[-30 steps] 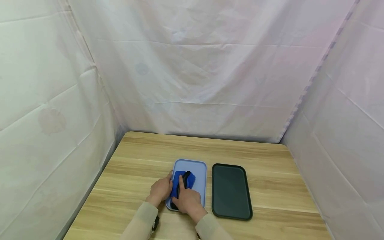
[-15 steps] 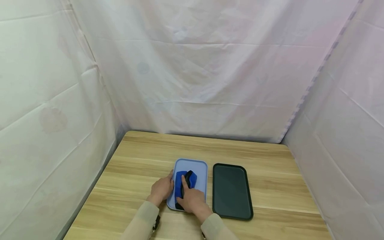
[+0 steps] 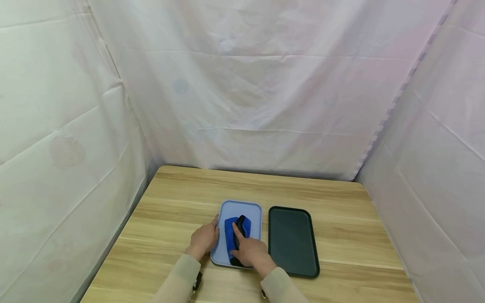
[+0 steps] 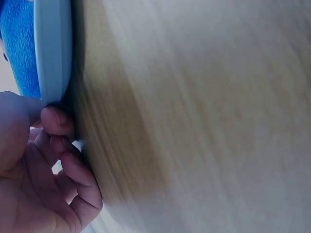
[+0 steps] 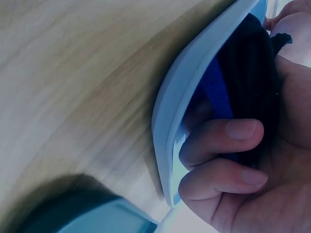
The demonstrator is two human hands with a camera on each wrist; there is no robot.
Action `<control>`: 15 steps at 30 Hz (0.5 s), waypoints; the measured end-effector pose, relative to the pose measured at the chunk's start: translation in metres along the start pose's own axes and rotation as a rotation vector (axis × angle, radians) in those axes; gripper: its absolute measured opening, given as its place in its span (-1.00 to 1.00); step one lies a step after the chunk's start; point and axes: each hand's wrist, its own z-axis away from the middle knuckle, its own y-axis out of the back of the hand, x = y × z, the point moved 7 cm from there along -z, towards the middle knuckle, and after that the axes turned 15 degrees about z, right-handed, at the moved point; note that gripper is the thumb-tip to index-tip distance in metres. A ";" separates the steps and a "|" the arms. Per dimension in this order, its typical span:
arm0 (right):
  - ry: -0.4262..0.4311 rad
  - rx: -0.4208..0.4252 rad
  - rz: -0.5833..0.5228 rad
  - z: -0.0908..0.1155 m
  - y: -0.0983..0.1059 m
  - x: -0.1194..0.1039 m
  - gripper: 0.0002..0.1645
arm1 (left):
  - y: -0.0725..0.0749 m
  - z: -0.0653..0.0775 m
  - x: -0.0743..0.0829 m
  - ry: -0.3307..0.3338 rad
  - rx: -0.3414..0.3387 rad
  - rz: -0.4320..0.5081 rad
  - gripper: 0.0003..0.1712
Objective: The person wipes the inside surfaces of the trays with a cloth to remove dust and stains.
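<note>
A blue fuzzy cleaning pad with a black handle (image 3: 229, 235) lies on the light blue tray (image 3: 242, 208), slightly tilted across it. My right hand (image 3: 251, 251) grips the black handle, its index finger stretched along the top. In the right wrist view two curled fingers (image 5: 221, 179) wrap round the black part (image 5: 250, 73), close inside the tray's rim. At the tray's left edge, my left hand (image 3: 203, 238) pinches the rim. The left wrist view shows its fingers (image 4: 80, 182) curled beside the tray wall (image 4: 52, 53), with the pad's blue pile (image 4: 19, 46) behind.
A dark green tray (image 3: 292, 240) lies just right of the light blue one on the wooden table (image 3: 182, 189). White cloth walls (image 3: 242, 92) stand behind the table and on both sides.
My right hand and the blue pad have slid to the right across the light blue tray. My left hand has stayed at the tray's left edge.
</note>
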 end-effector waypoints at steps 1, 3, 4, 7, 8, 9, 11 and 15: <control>0.000 -0.002 0.005 0.000 0.000 0.001 0.06 | 0.000 0.000 0.000 0.001 0.001 -0.001 -0.37; -0.001 -0.009 0.017 0.001 0.000 0.003 0.05 | -0.001 0.000 -0.001 -0.001 0.005 -0.004 -0.37; -0.002 -0.011 0.024 0.002 0.000 0.004 0.05 | -0.001 0.000 0.000 -0.004 0.009 -0.005 -0.37; -0.007 -0.019 0.041 0.004 0.001 0.008 0.05 | 0.000 0.000 0.000 -0.003 0.019 -0.008 -0.37; -0.011 -0.024 0.044 0.005 0.001 0.009 0.05 | 0.000 0.000 0.000 -0.002 0.021 -0.008 -0.37; -0.016 -0.028 0.047 0.006 0.002 0.011 0.05 | 0.000 0.000 0.000 0.000 0.024 -0.009 -0.38; -0.026 -0.033 0.053 0.007 0.002 0.013 0.05 | 0.000 0.000 0.000 0.006 0.028 -0.010 -0.38; -0.047 -0.041 0.062 0.008 0.001 0.017 0.05 | 0.000 0.000 0.000 0.010 0.032 -0.010 -0.38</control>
